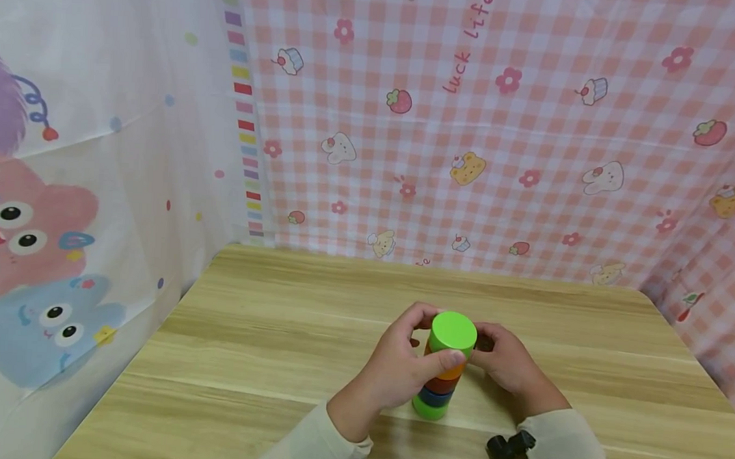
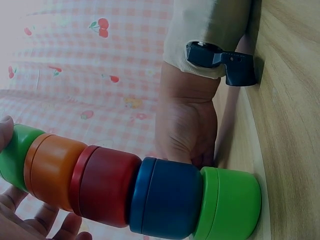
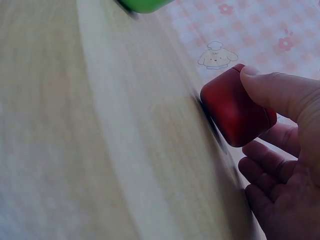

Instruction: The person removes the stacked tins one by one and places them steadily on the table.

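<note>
A stack of lidded round jars rises from the table, green at the bottom, then blue, red, orange and green on top. My left hand holds its upper part, with the thumb across the near side and the fingers round the far side. Beyond the stack, my right hand grips a separate red jar between thumb and fingers. This jar is tilted close to the tabletop in the right wrist view, and the stack hides it in the head view.
The wooden table runs back to a pink checked cloth. A white cloth with cartoon figures hangs along the left side. A black wrist mount sits at the right sleeve, near the tabletop.
</note>
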`<action>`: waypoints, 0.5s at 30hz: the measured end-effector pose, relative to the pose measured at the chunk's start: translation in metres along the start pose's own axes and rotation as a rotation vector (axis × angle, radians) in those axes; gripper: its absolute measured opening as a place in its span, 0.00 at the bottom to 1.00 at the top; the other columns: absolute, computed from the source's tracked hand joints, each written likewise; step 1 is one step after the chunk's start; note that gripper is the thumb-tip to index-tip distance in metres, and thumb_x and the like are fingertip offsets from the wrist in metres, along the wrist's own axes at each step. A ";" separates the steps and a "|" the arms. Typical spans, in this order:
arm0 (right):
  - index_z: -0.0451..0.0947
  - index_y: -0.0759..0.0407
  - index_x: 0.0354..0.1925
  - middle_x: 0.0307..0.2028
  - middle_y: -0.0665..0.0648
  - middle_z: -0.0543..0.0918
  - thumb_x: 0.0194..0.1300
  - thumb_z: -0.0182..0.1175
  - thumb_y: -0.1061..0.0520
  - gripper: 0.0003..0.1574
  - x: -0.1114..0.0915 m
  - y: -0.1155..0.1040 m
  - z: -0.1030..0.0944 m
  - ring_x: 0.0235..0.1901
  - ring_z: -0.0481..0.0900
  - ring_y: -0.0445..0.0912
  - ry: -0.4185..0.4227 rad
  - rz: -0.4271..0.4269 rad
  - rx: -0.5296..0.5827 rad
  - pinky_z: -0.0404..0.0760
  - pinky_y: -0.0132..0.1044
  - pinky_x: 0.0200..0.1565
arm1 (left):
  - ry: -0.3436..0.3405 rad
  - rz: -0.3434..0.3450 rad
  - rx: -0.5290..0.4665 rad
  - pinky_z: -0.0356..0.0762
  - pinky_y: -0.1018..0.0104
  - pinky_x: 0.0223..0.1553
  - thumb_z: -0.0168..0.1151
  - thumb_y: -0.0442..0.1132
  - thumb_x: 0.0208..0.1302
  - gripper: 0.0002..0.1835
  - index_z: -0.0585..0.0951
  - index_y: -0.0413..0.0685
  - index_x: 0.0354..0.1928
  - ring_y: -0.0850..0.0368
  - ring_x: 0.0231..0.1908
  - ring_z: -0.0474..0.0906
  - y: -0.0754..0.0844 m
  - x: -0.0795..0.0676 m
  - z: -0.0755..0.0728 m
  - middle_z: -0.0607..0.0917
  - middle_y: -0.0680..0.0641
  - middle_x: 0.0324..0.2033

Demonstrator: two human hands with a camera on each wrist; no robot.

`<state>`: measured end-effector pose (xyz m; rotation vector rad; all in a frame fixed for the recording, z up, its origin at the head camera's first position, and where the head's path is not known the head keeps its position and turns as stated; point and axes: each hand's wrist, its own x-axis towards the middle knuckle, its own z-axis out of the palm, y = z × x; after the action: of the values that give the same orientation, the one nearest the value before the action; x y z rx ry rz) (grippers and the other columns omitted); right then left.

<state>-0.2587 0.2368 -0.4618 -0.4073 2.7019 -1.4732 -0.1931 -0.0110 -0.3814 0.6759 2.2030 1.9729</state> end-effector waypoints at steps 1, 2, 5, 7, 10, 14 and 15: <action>0.78 0.68 0.64 0.57 0.63 0.85 0.68 0.72 0.57 0.31 0.000 -0.001 0.000 0.57 0.82 0.53 0.000 0.002 0.005 0.78 0.53 0.63 | 0.000 0.000 -0.001 0.66 0.51 0.59 0.74 0.47 0.67 0.21 0.79 0.59 0.58 0.61 0.58 0.73 0.000 0.000 0.000 0.82 0.57 0.53; 0.78 0.68 0.65 0.57 0.63 0.85 0.68 0.73 0.57 0.31 -0.001 -0.001 0.000 0.57 0.82 0.53 0.001 0.001 0.006 0.78 0.54 0.62 | -0.001 0.000 -0.002 0.66 0.51 0.59 0.74 0.47 0.67 0.21 0.79 0.59 0.58 0.61 0.58 0.73 0.000 0.000 0.000 0.82 0.57 0.53; 0.78 0.69 0.65 0.57 0.63 0.85 0.68 0.73 0.57 0.32 -0.001 -0.001 0.001 0.56 0.82 0.53 0.005 0.005 0.014 0.79 0.55 0.62 | -0.002 0.000 -0.006 0.66 0.51 0.59 0.74 0.47 0.67 0.21 0.79 0.58 0.58 0.61 0.58 0.74 0.000 0.000 0.000 0.82 0.57 0.53; 0.78 0.69 0.65 0.57 0.63 0.86 0.68 0.73 0.57 0.31 -0.001 0.000 0.001 0.56 0.82 0.53 0.004 0.005 0.008 0.79 0.54 0.62 | -0.003 0.001 -0.007 0.66 0.51 0.58 0.74 0.47 0.67 0.21 0.79 0.58 0.58 0.61 0.58 0.74 0.000 0.000 0.000 0.82 0.57 0.53; 0.79 0.67 0.64 0.56 0.62 0.86 0.68 0.73 0.57 0.30 0.000 0.001 0.001 0.56 0.82 0.53 0.008 0.015 -0.003 0.78 0.53 0.62 | -0.002 -0.002 -0.007 0.66 0.51 0.59 0.74 0.47 0.67 0.21 0.79 0.58 0.58 0.60 0.58 0.74 0.000 0.000 0.000 0.82 0.57 0.53; 0.79 0.67 0.63 0.57 0.62 0.85 0.68 0.73 0.57 0.30 0.000 0.001 0.001 0.58 0.81 0.55 0.020 0.033 -0.006 0.76 0.57 0.64 | -0.001 -0.008 -0.005 0.66 0.51 0.59 0.74 0.47 0.67 0.21 0.79 0.59 0.58 0.59 0.58 0.74 0.001 0.000 0.000 0.82 0.57 0.53; 0.79 0.67 0.63 0.57 0.63 0.85 0.68 0.73 0.58 0.30 0.000 0.002 0.002 0.58 0.81 0.55 0.021 0.030 -0.006 0.76 0.58 0.65 | 0.000 -0.007 -0.004 0.66 0.51 0.59 0.74 0.47 0.67 0.21 0.79 0.58 0.59 0.59 0.58 0.74 0.001 0.000 0.001 0.82 0.57 0.53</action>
<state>-0.2589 0.2361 -0.4639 -0.3516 2.7164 -1.4699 -0.1924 -0.0104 -0.3803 0.6663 2.1976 1.9731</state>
